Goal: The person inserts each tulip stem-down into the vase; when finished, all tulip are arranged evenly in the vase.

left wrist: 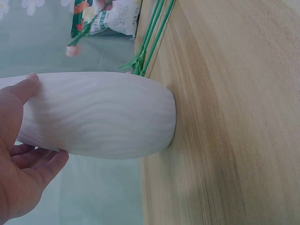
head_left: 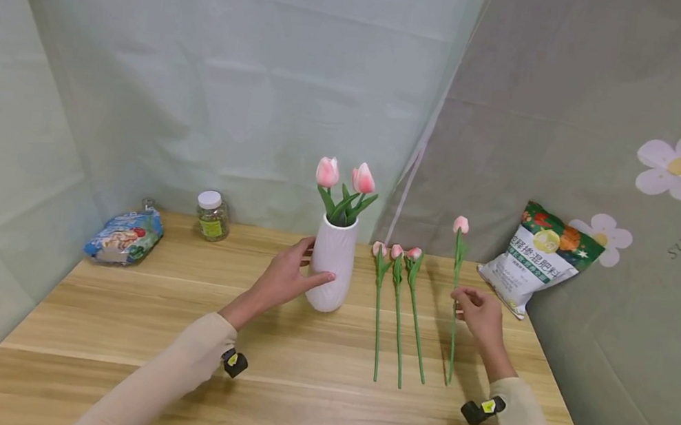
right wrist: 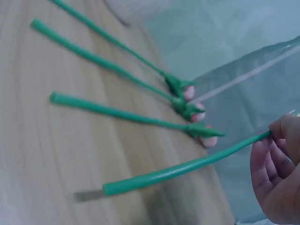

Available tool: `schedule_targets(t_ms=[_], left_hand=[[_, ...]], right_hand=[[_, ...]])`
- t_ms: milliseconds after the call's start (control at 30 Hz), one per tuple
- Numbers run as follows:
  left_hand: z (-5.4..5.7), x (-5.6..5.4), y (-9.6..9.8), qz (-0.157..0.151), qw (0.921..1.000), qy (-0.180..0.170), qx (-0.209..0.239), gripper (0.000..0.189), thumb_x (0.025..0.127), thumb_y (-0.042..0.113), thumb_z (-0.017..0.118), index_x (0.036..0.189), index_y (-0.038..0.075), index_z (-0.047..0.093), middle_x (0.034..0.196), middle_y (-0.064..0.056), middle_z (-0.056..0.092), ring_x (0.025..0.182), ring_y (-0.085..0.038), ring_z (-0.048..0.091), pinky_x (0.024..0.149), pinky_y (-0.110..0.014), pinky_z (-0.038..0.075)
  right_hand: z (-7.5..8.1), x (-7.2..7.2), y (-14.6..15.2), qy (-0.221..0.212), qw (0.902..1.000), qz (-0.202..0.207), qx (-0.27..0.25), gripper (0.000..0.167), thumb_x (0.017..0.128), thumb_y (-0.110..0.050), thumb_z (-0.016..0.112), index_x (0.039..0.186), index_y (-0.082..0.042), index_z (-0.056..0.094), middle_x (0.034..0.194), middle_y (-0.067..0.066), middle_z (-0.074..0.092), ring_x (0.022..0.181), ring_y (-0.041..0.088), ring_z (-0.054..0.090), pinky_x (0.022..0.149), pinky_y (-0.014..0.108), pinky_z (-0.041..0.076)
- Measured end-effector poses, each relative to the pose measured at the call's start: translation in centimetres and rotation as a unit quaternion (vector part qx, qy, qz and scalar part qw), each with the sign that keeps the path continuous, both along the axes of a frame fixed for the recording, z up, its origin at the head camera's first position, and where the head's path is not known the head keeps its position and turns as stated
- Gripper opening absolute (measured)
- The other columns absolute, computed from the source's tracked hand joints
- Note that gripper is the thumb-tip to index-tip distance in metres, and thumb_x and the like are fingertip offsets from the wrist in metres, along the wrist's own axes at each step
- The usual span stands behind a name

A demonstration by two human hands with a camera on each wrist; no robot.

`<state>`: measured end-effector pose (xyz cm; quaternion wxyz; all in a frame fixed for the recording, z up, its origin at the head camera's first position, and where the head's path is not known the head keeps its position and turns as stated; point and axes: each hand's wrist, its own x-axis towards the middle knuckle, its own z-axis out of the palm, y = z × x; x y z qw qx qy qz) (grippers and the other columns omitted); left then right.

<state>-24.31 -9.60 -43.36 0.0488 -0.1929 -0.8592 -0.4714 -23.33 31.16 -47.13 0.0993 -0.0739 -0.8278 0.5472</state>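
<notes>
A white ribbed vase (head_left: pixel 331 263) stands upright on the table with two pink tulips (head_left: pixel 345 175) in it. My left hand (head_left: pixel 289 273) holds the vase from its left side, thumb across the front and fingers behind. In the left wrist view the thumb and fingers (left wrist: pixel 44 164) lie on the vase wall. My right hand (head_left: pixel 482 315) pinches the green stem of a single tulip (head_left: pixel 457 266), its bloom pointing up and away. The right wrist view shows the stem's lower end (right wrist: pixel 140 180) raised off the table. Three more tulips (head_left: pixel 397 295) lie side by side between vase and right hand.
A white and green printed bag (head_left: pixel 538 257) leans on the wall at the right. At the back left are a white-lidded jar (head_left: pixel 212 216) and a blue printed packet (head_left: pixel 126 235). Fabric walls (head_left: pixel 235 90) close in the wooden table (head_left: pixel 296 402).
</notes>
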Motion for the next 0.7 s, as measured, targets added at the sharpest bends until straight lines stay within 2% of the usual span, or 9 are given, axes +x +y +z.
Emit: schedule_targets(t_ms=[200, 367, 567, 700], left_hand=[[0.2, 0.2, 0.0, -0.001, 1.0000, -0.006, -0.001, 0.084, 0.087, 0.042, 0.082, 0.151, 0.004, 0.043, 0.145, -0.018, 0.056, 0.128, -0.034, 0.059, 0.104, -0.049, 0.054], [0.2, 0.1, 0.0, -0.002, 1.0000, -0.007, -0.003, 0.083, 0.088, 0.042, 0.081, 0.151, 0.004, 0.042, 0.145, -0.017, 0.055, 0.128, -0.033, 0.059, 0.104, -0.049, 0.054], [0.2, 0.2, 0.0, -0.003, 1.0000, -0.003, -0.003, 0.083, 0.088, 0.043, 0.081, 0.151, 0.004, 0.042, 0.145, -0.017, 0.056, 0.128, -0.033, 0.059, 0.104, -0.048, 0.054], [0.2, 0.2, 0.0, -0.002, 1.0000, -0.005, -0.001, 0.083, 0.088, 0.042, 0.081, 0.150, 0.004, 0.043, 0.145, -0.017, 0.056, 0.128, -0.033, 0.060, 0.104, -0.049, 0.054]], right_hand=[[1.6, 0.5, -0.8, 0.032, 0.9979, 0.008, -0.056, 0.033, 0.102, -0.017, 0.065, 0.121, 0.010, 0.064, 0.093, -0.007, 0.075, 0.078, 0.004, 0.067, 0.067, 0.023, 0.062], [2.9, 0.6, -1.5, 0.046, 0.9948, 0.013, -0.090, 0.039, 0.101, -0.018, 0.067, 0.127, 0.010, 0.061, 0.093, -0.012, 0.074, 0.082, 0.003, 0.067, 0.069, 0.021, 0.061], [4.2, 1.0, -2.6, 0.060, 0.9909, 0.012, -0.120, 0.046, 0.098, -0.016, 0.071, 0.134, 0.010, 0.059, 0.094, -0.012, 0.074, 0.084, 0.002, 0.068, 0.070, 0.020, 0.061], [5.0, 1.1, -3.1, 0.067, 0.9880, 0.013, -0.138, 0.044, 0.096, -0.017, 0.073, 0.130, 0.009, 0.062, 0.091, -0.011, 0.074, 0.081, 0.003, 0.068, 0.070, 0.021, 0.062]])
